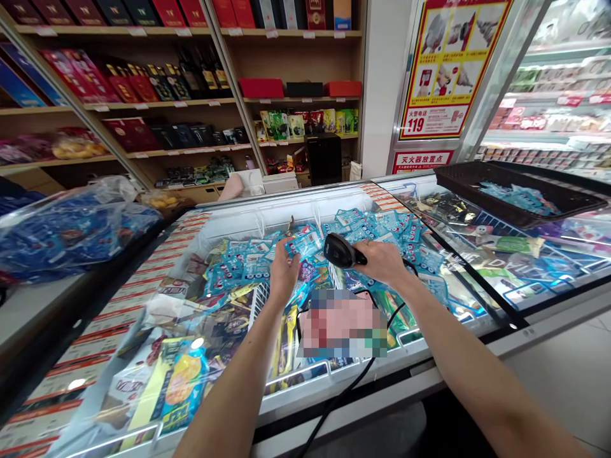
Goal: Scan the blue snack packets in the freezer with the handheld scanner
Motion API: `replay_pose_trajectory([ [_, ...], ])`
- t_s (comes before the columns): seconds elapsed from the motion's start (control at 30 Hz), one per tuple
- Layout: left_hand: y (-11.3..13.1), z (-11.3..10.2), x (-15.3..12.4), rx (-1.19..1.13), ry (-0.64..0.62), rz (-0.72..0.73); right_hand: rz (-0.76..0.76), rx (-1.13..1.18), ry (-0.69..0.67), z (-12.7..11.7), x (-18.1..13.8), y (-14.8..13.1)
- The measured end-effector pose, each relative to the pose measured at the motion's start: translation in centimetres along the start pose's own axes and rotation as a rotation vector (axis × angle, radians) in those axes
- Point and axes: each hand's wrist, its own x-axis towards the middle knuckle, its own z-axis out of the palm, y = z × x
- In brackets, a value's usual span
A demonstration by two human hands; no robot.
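My left hand (284, 275) pinches a small blue packet (306, 243) by its left edge, with a printed side facing up. In my right hand (382, 262) is a black barcode scanner (340, 251), its head pointing left at the packet, a short gap apart. Many similar blue packets (241, 262) lie spread over the glass top of a chest freezer, on both sides of my hands. A blurred-out rectangle (341, 326), with a dark phone-like edge, lies in front of my hands. The scanner's black cable (346, 389) runs down toward the front edge.
Wrapped ice creams (184, 378) show under the freezer glass. A dark brown tray (520, 191) holding more blue packets stands at the right. At the left lies a clear plastic bag of blue packs (71, 226). Shelves (296, 63) with boxes and bottles stand behind.
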Motion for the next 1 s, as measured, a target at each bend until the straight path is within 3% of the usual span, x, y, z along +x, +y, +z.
replay_pose_trajectory([
  [1.0,2.1,-0.6,-0.5,0.076,-0.001,-0.001,-0.036,-0.003,0.008,-0.2,0.0,-0.3],
])
